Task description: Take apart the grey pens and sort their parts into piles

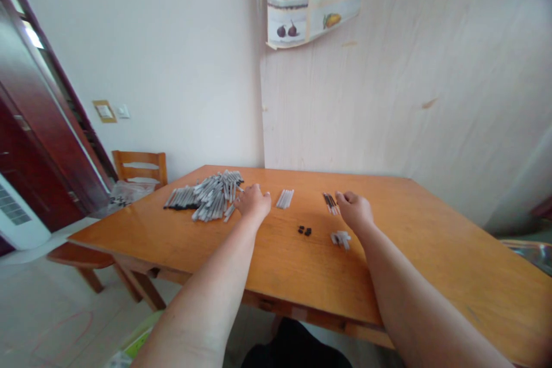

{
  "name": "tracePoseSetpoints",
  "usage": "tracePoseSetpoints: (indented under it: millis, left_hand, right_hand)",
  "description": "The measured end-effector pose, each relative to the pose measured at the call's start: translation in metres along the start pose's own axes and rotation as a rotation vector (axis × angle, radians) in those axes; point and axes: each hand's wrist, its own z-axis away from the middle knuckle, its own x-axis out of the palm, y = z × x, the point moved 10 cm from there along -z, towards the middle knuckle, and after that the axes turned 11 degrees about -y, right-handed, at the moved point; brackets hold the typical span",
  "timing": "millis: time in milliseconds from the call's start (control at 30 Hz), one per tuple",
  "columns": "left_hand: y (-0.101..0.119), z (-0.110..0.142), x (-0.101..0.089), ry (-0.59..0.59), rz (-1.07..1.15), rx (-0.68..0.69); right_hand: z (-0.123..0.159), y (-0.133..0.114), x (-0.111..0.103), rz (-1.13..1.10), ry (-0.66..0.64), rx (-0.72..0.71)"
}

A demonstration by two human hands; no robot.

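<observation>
Lying heaped, slim tubes [212, 196] look greyish; whether left hand [253, 202] or right hand [356, 210] fingers pinch anything is unclear.

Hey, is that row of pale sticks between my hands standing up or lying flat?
Lying flat: the pale sticks rest lengthwise on the wooden table, side by side, between the left hand and right hand.

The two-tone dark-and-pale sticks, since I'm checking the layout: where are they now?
In the head view, the two-tone sticks lie on the table just left of the right hand, with a row of white sticks farther left.
</observation>
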Motion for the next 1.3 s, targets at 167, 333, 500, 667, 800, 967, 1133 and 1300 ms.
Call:
tracePoseSetpoints:
  millis: [167, 333, 500, 667, 800, 967, 1133, 1300]
  left_hand:
    - [-0.038, 0.001, -0.026, 0.098, -0.18, -0.015]
    - [-0.068, -0.001, -0.035, 0.156, -0.323, -0.042]
    - [-0.081, -0.004, -0.03, 0.117, -0.371, -0.039]
    - [-0.088, -0.003, -0.025, 0.097, -0.409, -0.052]
    - [-0.091, -0.002, -0.019, 0.079, -0.413, -0.053]
    - [-0.092, -0.003, -0.018, 0.102, -0.412, -0.051]
    - [-0.094, -0.004, -0.018, 0.086, -0.38, -0.086]
    - [-0.091, 0.0, -0.021, 0.113, -0.345, -0.067]
  right_hand:
    - [0.001, 0.001, 0.002, 0.002, -0.005, 0.006]
    - [0.0, 0.002, 0.004, 0.02, -0.025, 0.014]
    - [0.002, -0.001, 0.005, 0.037, -0.041, 0.007]
    - [0.004, -0.002, 0.007, 0.04, -0.048, -0.008]
    - [0.003, -0.002, 0.009, 0.045, -0.054, -0.008]
    - [0.003, -0.002, 0.01, 0.039, -0.065, 0.001]
    - [0.003, -0.004, 0.01, 0.039, -0.069, -0.015]
    - [0.003, -0.004, 0.009, 0.04, -0.056, -0.023]
